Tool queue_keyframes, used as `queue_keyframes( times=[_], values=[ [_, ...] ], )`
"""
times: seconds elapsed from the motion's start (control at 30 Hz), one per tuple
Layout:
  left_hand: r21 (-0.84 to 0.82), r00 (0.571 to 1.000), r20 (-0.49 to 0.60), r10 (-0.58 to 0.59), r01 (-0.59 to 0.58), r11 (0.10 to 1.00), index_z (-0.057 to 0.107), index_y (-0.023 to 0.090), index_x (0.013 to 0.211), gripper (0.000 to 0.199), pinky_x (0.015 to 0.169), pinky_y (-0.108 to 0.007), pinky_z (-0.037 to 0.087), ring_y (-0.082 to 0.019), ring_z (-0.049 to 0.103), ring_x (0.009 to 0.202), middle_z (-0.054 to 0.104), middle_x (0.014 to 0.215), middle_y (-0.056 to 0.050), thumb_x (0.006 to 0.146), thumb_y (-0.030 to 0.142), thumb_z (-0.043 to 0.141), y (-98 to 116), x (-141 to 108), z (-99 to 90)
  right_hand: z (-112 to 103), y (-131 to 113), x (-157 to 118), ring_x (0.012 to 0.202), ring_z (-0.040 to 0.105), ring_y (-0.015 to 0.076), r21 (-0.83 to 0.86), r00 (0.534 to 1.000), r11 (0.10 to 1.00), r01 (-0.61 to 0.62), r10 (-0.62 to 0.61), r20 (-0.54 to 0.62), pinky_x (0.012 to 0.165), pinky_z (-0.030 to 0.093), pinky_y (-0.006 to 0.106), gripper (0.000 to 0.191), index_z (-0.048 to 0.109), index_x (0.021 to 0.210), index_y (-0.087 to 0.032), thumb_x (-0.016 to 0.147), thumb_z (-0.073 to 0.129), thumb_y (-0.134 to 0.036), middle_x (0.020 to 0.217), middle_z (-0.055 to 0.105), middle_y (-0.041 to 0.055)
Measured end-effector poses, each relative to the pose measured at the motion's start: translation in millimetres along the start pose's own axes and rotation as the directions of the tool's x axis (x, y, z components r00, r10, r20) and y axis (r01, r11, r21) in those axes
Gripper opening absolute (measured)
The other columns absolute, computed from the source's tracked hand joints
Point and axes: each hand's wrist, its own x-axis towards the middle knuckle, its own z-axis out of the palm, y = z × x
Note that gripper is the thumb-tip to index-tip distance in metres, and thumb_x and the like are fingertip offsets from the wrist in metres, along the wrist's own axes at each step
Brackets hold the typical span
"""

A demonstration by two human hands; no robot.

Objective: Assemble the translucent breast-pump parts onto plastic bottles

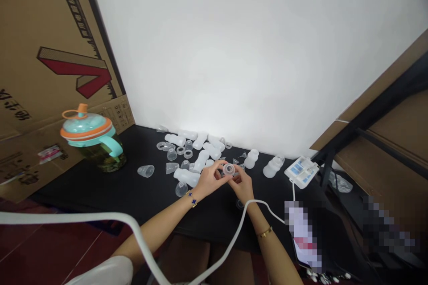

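Note:
Between my two hands is a small translucent bottle collar (229, 169), round, with what looks like a nipple in its middle. My left hand (210, 180) pinches it from the left side, and my right hand (243, 185) grips it from the right. Just beyond the hands lie several milky white bottles (186, 177), mostly on their sides. Scattered among them are clear domed caps (181, 189), loose rings (187, 154) and small clear nipples (235, 161). Two assembled-looking bottles, one a white bottle (251, 159) and one a capped bottle (273, 166), are right of my hands.
At the left, a teal and orange lidded jug (88, 136) stands by a large cardboard box (50, 53). A white cable (127, 218) arches across the front. On the right are a white power strip (302, 172), a phone (304, 238) and a black metal frame (374, 107).

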Motion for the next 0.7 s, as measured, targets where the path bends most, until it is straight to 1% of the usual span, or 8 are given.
queue_keyframes(
  times=[0.2,0.43,0.6,0.7],
  values=[
    [0.016,1.000,0.003,0.011,-0.011,1.000,0.060,0.024,0.122,0.048,0.059,-0.023,0.050,-0.011,0.064,0.060,0.071,0.096,0.001,0.081,0.045,0.073,-3.1,-0.6,1.1,-0.3,2.4,0.4,0.057,0.059,0.0126,-0.025,1.000,0.999,0.024,-0.024,0.000,0.051,0.047,0.024,0.037,0.067,0.114,-0.018,0.082,0.067,-0.037,0.096,0.073,0.0052],
    [0.010,1.000,0.000,0.014,-0.014,1.000,0.062,0.024,0.119,0.041,0.063,-0.024,0.052,-0.013,0.064,0.064,0.072,0.093,0.000,0.085,0.046,0.068,-2.5,-1.2,1.1,1.0,10.1,0.3,0.056,0.060,0.0130,-0.047,0.999,0.998,0.050,-0.050,-0.014,0.051,0.048,0.025,0.033,0.069,0.110,-0.019,0.084,0.066,-0.039,0.095,0.074,0.0056],
    [0.023,1.000,0.014,0.019,-0.019,1.000,0.060,0.024,0.120,0.047,0.061,-0.024,0.052,-0.013,0.065,0.063,0.072,0.095,0.000,0.081,0.047,0.073,-4.7,-0.9,1.2,0.1,8.5,0.4,0.057,0.060,0.0135,-0.066,0.998,0.996,0.067,-0.068,-0.008,0.053,0.049,0.025,0.031,0.070,0.108,-0.019,0.084,0.066,-0.037,0.092,0.074,0.0048],
    [0.039,0.999,0.017,0.027,-0.028,0.999,0.060,0.024,0.122,0.048,0.061,-0.025,0.052,-0.013,0.065,0.064,0.072,0.096,0.000,0.081,0.047,0.073,-4.1,-1.0,0.7,-0.7,5.2,0.7,0.057,0.060,0.0137,-0.058,0.998,0.997,0.052,-0.053,-0.017,0.053,0.048,0.025,0.031,0.069,0.108,-0.019,0.083,0.067,-0.037,0.091,0.074,0.0048]
  ],
)
